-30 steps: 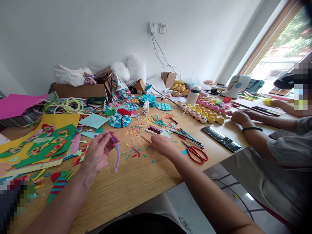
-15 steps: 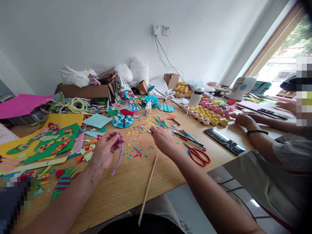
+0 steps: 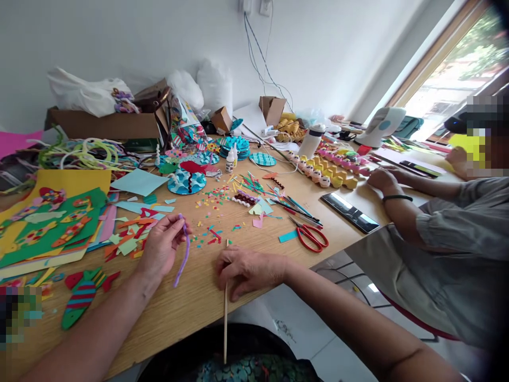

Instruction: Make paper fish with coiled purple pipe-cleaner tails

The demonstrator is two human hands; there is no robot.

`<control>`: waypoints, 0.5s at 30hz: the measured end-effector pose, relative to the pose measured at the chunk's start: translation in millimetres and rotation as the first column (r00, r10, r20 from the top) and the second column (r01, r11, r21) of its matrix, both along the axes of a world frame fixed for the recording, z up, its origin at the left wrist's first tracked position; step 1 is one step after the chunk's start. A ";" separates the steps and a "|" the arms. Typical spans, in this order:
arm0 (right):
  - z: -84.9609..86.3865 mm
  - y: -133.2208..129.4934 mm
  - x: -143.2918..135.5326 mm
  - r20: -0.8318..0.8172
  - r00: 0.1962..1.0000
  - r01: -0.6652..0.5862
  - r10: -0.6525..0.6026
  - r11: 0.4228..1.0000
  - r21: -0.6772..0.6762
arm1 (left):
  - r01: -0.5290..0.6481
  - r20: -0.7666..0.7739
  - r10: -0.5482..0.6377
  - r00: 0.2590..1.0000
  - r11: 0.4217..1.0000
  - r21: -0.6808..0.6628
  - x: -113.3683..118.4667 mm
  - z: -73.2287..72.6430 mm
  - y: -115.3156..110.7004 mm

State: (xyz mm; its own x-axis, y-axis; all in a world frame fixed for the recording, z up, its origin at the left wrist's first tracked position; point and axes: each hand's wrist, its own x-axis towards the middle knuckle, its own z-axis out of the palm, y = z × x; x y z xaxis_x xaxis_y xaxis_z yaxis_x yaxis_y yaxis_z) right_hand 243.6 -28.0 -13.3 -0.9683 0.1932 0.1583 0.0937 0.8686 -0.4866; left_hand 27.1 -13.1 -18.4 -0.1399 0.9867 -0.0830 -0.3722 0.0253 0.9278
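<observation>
My left hand [image 3: 161, 244] is closed, with a purple pipe cleaner [image 3: 186, 252] pinched between thumb and fingers. The pipe cleaner hangs down over the table in a slight curve. My right hand [image 3: 254, 269] is at the table's front edge, its fingers bent around a thin wooden stick [image 3: 225, 331]. One end of the stick lies on the table and the other juts out over my lap. Small colored paper scraps [image 3: 214, 234] are strewn just beyond my hands. Red-handled scissors [image 3: 312, 237] lie to the right of my right hand, beside a blue paper strip [image 3: 288, 236].
Paper sheets with fish cutouts [image 3: 55, 223] cover the left side. A blue decorated disc [image 3: 186, 183], glue bottles [image 3: 229, 161] and pipe cleaners [image 3: 91, 154] are farther back. A black phone [image 3: 350, 212] lies to the right, near another person's hand [image 3: 382, 179].
My right hand has come back from the small pieces in the table's middle to the wooden stick and taken hold of it. My left hand still holds the pipe cleaner. The view has shifted rightward.
</observation>
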 end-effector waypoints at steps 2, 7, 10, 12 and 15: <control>-4.0 2.6 0.8 -0.007 1.000 -0.005 0.005 1.000 0.018 | 0.012 0.000 -0.012 1.000 1.000 -0.012 1.6 0.7 -1.3; -8.4 -2.2 -4.7 0.038 0.999 0.003 -0.012 0.974 0.226 | 0.001 0.002 -0.001 1.000 0.999 -0.032 2.4 1.1 -3.0; -13.5 -7.6 -6.2 0.050 0.998 0.009 -0.029 0.937 0.349 | 0.000 0.011 0.001 1.000 0.999 -0.039 -0.4 1.4 -1.9; -16.0 -10.1 -5.0 0.033 0.998 0.035 -0.052 0.921 0.388 | -0.010 0.015 0.010 1.000 0.999 -0.032 -2.6 2.0 -0.8; -10.3 -10.9 -1.6 -0.024 0.975 0.218 -0.221 0.926 0.309 | -0.030 0.013 0.030 0.999 0.999 -0.012 -5.0 3.5 0.2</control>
